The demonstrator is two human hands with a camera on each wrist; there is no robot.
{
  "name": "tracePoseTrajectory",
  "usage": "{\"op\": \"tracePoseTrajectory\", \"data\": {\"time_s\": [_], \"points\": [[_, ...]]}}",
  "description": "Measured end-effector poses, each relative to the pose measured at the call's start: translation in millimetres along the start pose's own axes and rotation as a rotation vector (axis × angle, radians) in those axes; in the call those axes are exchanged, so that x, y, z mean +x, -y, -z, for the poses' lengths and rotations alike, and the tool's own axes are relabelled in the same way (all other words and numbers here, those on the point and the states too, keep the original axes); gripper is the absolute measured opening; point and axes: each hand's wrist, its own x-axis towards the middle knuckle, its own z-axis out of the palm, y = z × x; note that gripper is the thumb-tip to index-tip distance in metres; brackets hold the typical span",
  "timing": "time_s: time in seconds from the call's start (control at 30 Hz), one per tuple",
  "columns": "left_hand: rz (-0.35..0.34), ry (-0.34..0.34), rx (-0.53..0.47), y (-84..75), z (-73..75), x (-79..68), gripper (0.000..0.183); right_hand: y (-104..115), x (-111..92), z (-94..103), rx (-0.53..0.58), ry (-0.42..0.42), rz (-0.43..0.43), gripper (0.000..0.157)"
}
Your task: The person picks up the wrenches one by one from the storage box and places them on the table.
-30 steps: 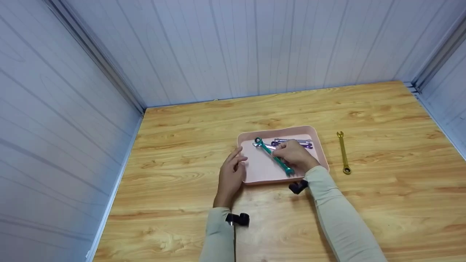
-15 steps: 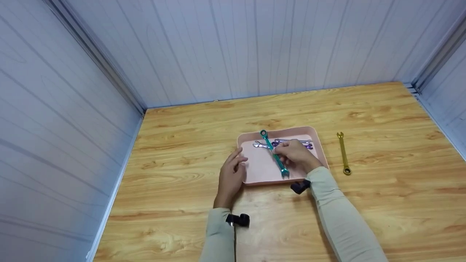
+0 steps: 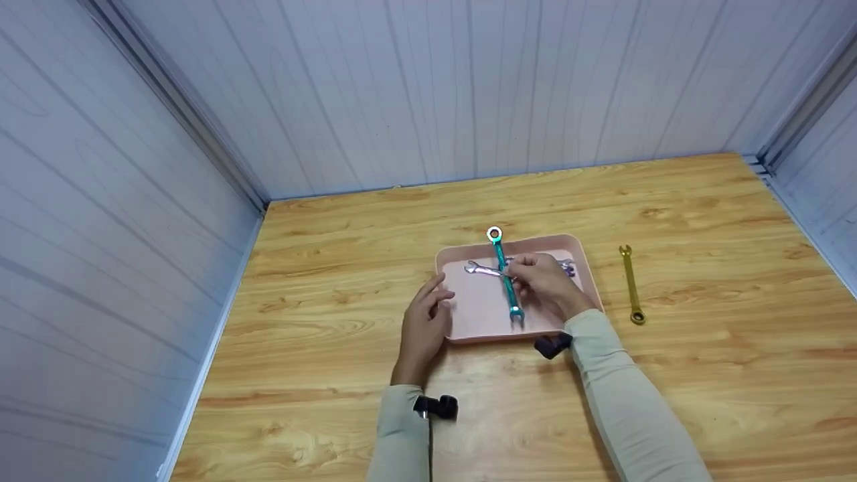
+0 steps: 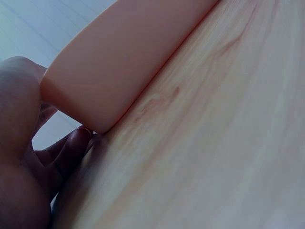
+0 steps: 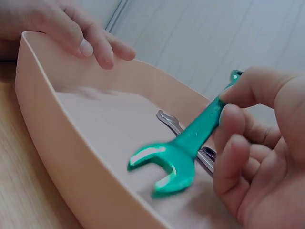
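My right hand [image 3: 546, 284] pinches a green combination wrench [image 3: 510, 293] near its middle, over the pink tray [image 3: 477, 309]. In the right wrist view the wrench's open end [image 5: 193, 138] points toward the camera, held up above the tray floor. A silver wrench [image 3: 485, 270] lies in the tray beneath it, partly hidden. More wrenches [image 3: 568, 266], one purple, lie at the tray's back right, mostly behind my right hand. My left hand [image 3: 425, 325] rests at the tray's left side, relaxed fingers [image 5: 102, 50] draped over the rim.
A gold combination wrench [image 3: 631, 284] lies on the wooden table [image 3: 335, 281], right of the tray. White panel walls [image 3: 428, 94] enclose the table at the back and both sides. A black wrist camera [image 3: 438, 406] sits on each sleeve.
The green wrench has turned from a diagonal to a nearly upright line in the head view, its ring end swinging away past the tray's back rim. My left hand stays at the rim.
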Motion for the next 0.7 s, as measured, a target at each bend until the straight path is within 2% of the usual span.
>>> {"op": "tracePoseTrajectory", "data": {"time_s": [0.17, 0.33, 0.6, 0.7], "points": [[-0.006, -0.004, -0.01, -0.3, 0.6, 0.8, 0.022, 1.6, 1.0, 0.0, 0.039, -0.004, 0.049, 0.011], [0.009, 0.001, -0.01, -2.0, 0.0, 0.4, 0.021, 1.7, 1.8, 1.2, 0.065, -0.022, 0.049, 0.016], [-0.007, -0.005, -0.007, -1.8, -1.9, 2.0, 0.021, 1.0, 3.3, 2.9, 0.068, -0.128, 0.055, 0.015], [-0.007, -0.008, -0.007, -2.6, -2.7, 2.0, 0.021, 0.8, 4.5, 3.0, 0.066, -0.144, 0.057, 0.016]]}}
